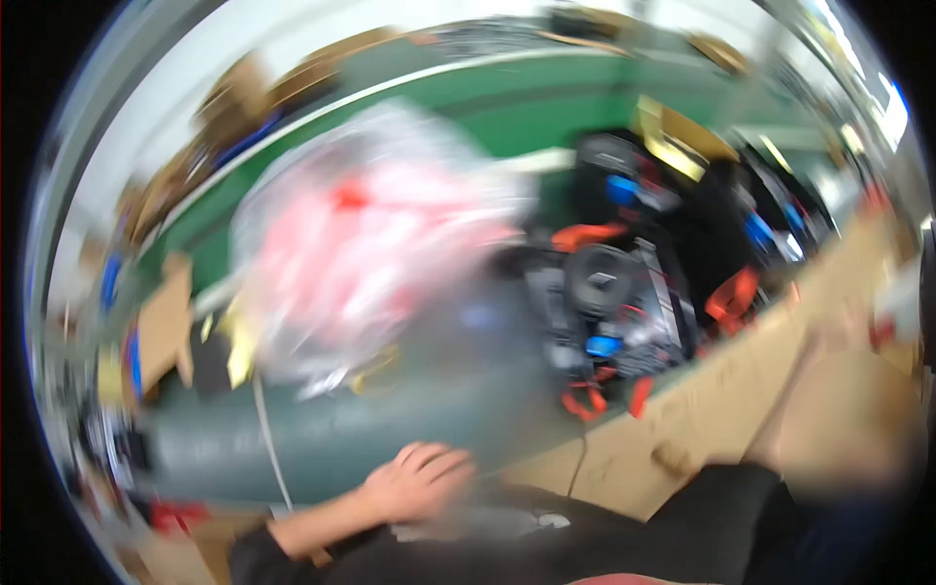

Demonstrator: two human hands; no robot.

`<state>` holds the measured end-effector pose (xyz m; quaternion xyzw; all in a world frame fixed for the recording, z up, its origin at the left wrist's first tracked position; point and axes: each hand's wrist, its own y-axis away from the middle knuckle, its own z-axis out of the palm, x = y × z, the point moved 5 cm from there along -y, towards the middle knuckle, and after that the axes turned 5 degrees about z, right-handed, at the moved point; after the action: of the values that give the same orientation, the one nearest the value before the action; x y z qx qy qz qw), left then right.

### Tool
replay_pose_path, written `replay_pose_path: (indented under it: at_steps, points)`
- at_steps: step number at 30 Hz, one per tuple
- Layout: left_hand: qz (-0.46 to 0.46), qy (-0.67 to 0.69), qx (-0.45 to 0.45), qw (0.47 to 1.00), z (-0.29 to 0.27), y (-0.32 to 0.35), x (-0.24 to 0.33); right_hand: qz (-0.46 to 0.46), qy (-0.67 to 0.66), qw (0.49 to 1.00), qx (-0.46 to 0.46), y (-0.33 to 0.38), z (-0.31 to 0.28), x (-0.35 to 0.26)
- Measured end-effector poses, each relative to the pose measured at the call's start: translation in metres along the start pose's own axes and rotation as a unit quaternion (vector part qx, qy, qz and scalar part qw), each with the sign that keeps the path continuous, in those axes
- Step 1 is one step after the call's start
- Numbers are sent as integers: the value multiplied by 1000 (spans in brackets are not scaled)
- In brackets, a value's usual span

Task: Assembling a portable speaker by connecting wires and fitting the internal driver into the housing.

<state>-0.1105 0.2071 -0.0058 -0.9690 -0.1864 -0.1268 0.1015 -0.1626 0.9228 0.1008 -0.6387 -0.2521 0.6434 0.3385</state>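
Note:
My left hand (419,483) hovers at or rests on the near edge of the grey-green work surface (322,439). Its fingers are loosely bent and slightly apart, with nothing seen in them. Pale clear plastic (429,531) shows just below it. My right hand (838,336) reaches out at the far right, smeared by motion, so its fingers cannot be made out. A blurred tan shape (853,419) lies next to that forearm. Beyond my left hand sits a big clear plastic bag (380,234) with pink and red contents.
Black items with orange straps and blue parts (634,302) crowd the right of the surface. Brown cardboard (624,478) lines the near right edge. A green conveyor-like strip (517,93) runs behind, with cardboard boxes (234,93) beyond. A thin cable (268,439) hangs at left.

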Motion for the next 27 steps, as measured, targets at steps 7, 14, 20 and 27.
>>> replay_pose_path:
  at_steps: [7,14,20,27]
  points:
    - [99,-4,129,987,3,14,-3,-449,-173,863,-155,306,-145,-319]
    - [88,-83,326,938,-58,139,11,-268,-402,591,-646,477,-172,-434]
    - [-420,-300,431,740,-150,432,-79,-321,-402,502,-695,555,-187,-521]
    - [-637,-486,248,545,-204,719,-148,-389,-442,395,-705,603,-219,-585]
